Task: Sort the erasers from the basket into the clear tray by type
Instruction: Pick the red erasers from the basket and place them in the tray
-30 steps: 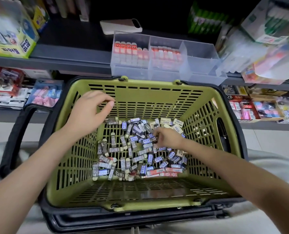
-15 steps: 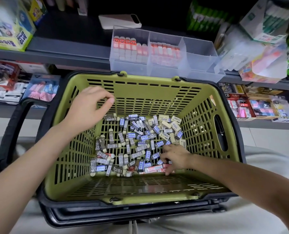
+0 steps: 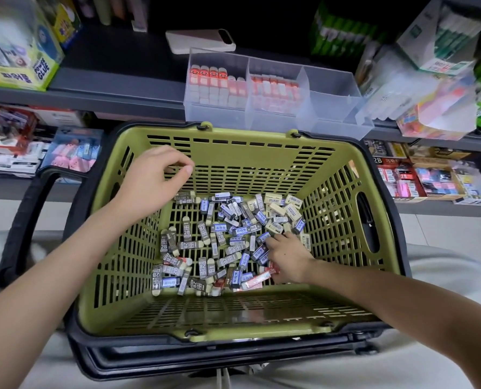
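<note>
Head view: erasers (image 3: 222,242) under right grip (image 3: 287,258)

A dark grey metal shelf (image 3: 115,88) carries a clear three-compartment plastic tray (image 3: 331,113), a beige phone (image 3: 200,40) behind it, and a glue box (image 3: 17,60) far left.

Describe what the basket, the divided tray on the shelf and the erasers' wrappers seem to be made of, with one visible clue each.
Basket: moulded plastic, matte olive; slotted walls, dark rim.
Tray: clear, slightly frosted plastic; red erasers show through its walls.
Eraser wrappers: probably printed paper or card sleeves, with pale eraser ends protruding; too small to be sure.
</note>
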Demonstrator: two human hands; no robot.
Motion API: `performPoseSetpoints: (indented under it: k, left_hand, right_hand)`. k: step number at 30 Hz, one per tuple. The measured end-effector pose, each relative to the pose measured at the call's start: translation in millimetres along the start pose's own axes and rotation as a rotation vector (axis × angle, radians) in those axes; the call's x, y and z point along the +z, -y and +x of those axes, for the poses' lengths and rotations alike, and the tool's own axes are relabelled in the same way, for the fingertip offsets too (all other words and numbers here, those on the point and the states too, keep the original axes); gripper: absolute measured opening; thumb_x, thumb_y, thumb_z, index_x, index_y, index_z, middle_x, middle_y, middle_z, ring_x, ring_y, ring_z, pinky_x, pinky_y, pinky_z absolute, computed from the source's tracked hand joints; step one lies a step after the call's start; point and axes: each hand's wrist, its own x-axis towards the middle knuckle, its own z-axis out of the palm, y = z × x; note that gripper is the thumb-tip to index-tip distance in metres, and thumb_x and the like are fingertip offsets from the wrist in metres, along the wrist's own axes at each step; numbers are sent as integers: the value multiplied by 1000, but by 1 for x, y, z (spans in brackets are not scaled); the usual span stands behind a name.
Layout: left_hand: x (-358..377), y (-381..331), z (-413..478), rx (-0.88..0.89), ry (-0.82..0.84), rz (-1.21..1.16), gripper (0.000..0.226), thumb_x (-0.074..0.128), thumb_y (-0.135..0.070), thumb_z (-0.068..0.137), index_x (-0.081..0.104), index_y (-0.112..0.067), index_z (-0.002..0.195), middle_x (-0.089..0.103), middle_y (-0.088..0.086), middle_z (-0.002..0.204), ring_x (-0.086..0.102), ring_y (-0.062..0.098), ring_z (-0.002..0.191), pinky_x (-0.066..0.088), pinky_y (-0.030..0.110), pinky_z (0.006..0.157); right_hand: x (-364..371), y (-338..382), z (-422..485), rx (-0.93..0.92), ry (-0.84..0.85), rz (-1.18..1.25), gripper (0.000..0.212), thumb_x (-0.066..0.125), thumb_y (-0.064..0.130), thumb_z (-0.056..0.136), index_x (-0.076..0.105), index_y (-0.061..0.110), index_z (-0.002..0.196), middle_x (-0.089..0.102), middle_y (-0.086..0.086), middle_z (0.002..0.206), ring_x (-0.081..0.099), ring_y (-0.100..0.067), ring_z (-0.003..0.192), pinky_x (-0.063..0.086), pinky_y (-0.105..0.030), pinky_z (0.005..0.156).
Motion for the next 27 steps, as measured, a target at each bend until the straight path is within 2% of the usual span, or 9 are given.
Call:
performPoseSetpoints:
  k: [3, 7, 10, 13, 17, 19, 22, 23, 27]
  left_hand:
    - [4, -10, 1, -193, 33, -281, 12, 58, -17, 91, 67, -24, 94, 65, -13, 98, 59, 1, 92, 43, 12, 81]
    - [28, -28, -5, -539, 321, -682, 9, 61, -23, 87, 62, -23, 96, 66, 1, 106, 61, 20, 104, 50, 34, 91]
    - [54, -44, -16, -754, 572, -883, 36, 60, -53, 75, 55, -30, 103, 60, 6, 118, 58, 25, 110, 47, 44, 97]
    - [77, -51, -24, -883, 641, -1081, 45, 60, -58, 74, 59, -25, 105, 70, 5, 98, 67, 26, 94, 54, 47, 84]
    - [83, -45, -28, -1043, 569, -1128, 34, 56, -43, 88, 62, -16, 107, 74, 10, 79, 72, 28, 76, 57, 36, 60]
    - [81, -38, -27, -1042, 571, -990, 29, 52, -40, 93, 61, -15, 106, 74, 10, 79, 72, 25, 70, 53, 31, 58]
    - [78, -34, -21, -1041, 520, -872, 29, 54, -37, 93, 62, -13, 106, 68, 5, 63, 68, 16, 54, 52, 28, 58]
    - [78, -34, -19, -1031, 508, -866, 29, 57, -35, 92, 61, -11, 107, 64, 3, 59, 65, 13, 50, 53, 27, 55]
    - [79, -31, -15, -1018, 509, -922, 28, 66, -25, 87, 59, -6, 106, 57, -2, 50, 59, 11, 43, 53, 22, 48]
  right_hand:
    - [-5, 0, 2, 131, -14, 275, 27, 66, 49, 69, 63, 22, 74, 46, 9, 95, 42, -11, 93, 36, -31, 89]
    - [-45, 0, -1, 286, -84, 982, 17, 72, 33, 75, 64, 18, 71, 61, 7, 80, 61, -1, 73, 54, -33, 79]
    - [-89, 11, -2, 271, -182, 1407, 6, 70, 14, 77, 64, 13, 77, 65, 10, 66, 56, 8, 53, 48, -20, 60]
    - [-116, 30, -2, 182, -276, 1582, 15, 73, 17, 78, 63, 10, 86, 67, 6, 66, 58, 0, 51, 46, -14, 50]
    - [-113, 23, -4, 116, -214, 1763, 13, 69, 15, 83, 67, 7, 92, 69, -10, 78, 64, -18, 64, 55, -26, 61]
    - [-95, 14, -4, 123, -150, 1567, 12, 67, 14, 84, 69, 9, 94, 69, -9, 81, 65, -19, 70, 57, -27, 66]
    - [-51, 13, -1, -16, -18, 587, 37, 69, 26, 83, 62, 21, 119, 63, -2, 112, 58, -17, 100, 49, -29, 84]
    - [-38, 16, 2, -87, 11, 387, 46, 68, 28, 82, 56, 25, 127, 57, -3, 119, 52, -19, 108, 45, -30, 86]
    - [-23, 19, 18, -243, 2, 176, 41, 66, 26, 84, 56, 24, 123, 48, -9, 122, 43, -26, 112, 39, -36, 84]
